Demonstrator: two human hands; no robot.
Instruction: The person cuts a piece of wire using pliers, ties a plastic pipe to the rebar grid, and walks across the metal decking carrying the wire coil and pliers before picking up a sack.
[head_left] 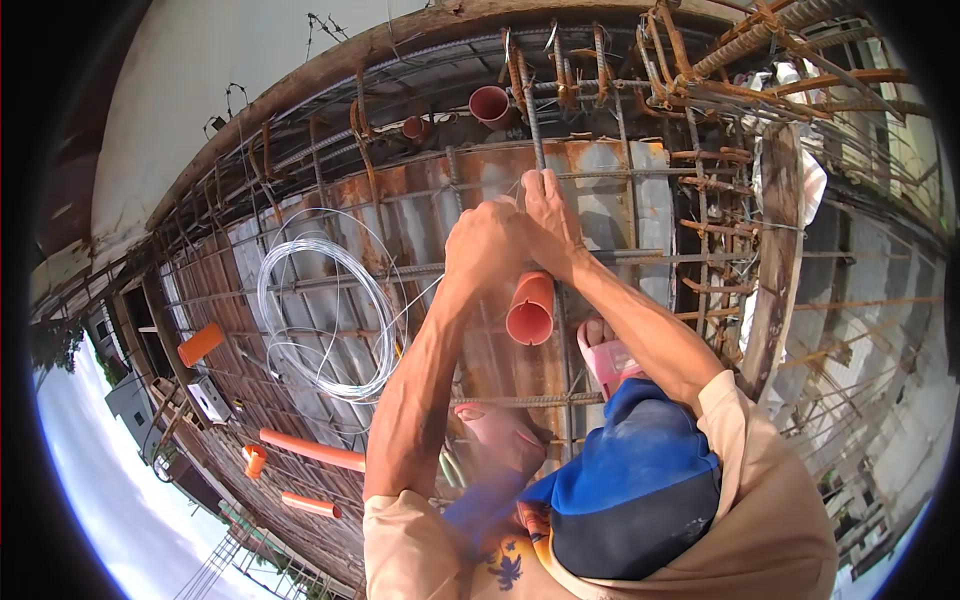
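My left hand (483, 238) is closed in a fist above the rebar grid. Right against it is my right hand (550, 215), its fingers bent and pressed together near an upright-running rebar (534, 125). Whatever either hand grips is hidden by the fingers. Just below the hands, an orange pipe (530, 318) has its open end turned towards me. To the left lies a loose coil of silvery wire (385, 345) on the bars, and one strand stretches from it towards my left wrist.
Orange pipe pieces (312, 450) lie at the lower left. Two pipe ends (490, 104) stick up by the far beam. Rusty rebar ends (720, 230) and a wooden post (775, 250) are on the right. My feet, one in a pink sandal (607, 358), stand on the grid over metal sheets.
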